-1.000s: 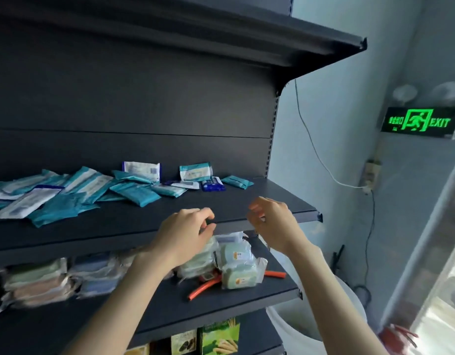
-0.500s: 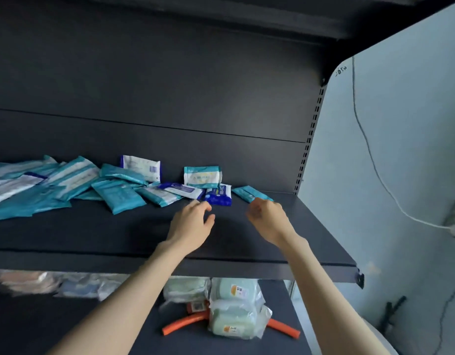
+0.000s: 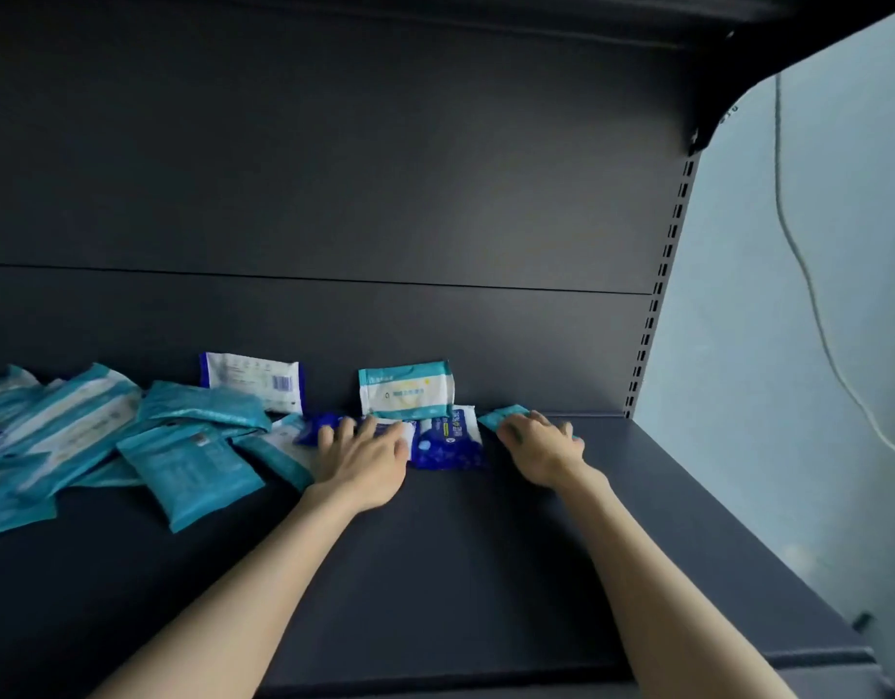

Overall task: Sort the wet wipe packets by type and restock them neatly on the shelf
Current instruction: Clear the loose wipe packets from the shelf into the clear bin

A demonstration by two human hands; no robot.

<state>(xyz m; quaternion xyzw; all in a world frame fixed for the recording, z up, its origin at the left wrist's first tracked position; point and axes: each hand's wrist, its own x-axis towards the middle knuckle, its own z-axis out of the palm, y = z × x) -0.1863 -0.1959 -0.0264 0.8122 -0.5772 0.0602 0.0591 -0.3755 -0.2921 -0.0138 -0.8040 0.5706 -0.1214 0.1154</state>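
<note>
Two bare forearms are stretched from the near edge across the dark shelf [image 3: 435,572], palms turned down and well apart. The left hand [image 3: 362,459] is laid flat with its fingers spread and straight, and its fingertips are rested on a blue-and-white flat packet [image 3: 312,430]. The right hand [image 3: 541,446] is placed over a small teal packet [image 3: 503,415], of which only one corner is left uncovered; whether that packet is pinched or merely touched cannot be told. Between the two hands a dark blue packet [image 3: 448,443] is seen lying flat on the shelf. To the left, a loose heap of teal packets [image 3: 188,466] is spread in overlapping layers, some of them crossed by white bands. Farther back, a teal-and-white packet [image 3: 407,391] is propped upright against the back panel [image 3: 334,194], and a white barcoded packet [image 3: 254,379] is leaned there too, behind the heap. At the far right a pale wall [image 3: 738,396] is crossed by a thin cable [image 3: 808,295]
</note>
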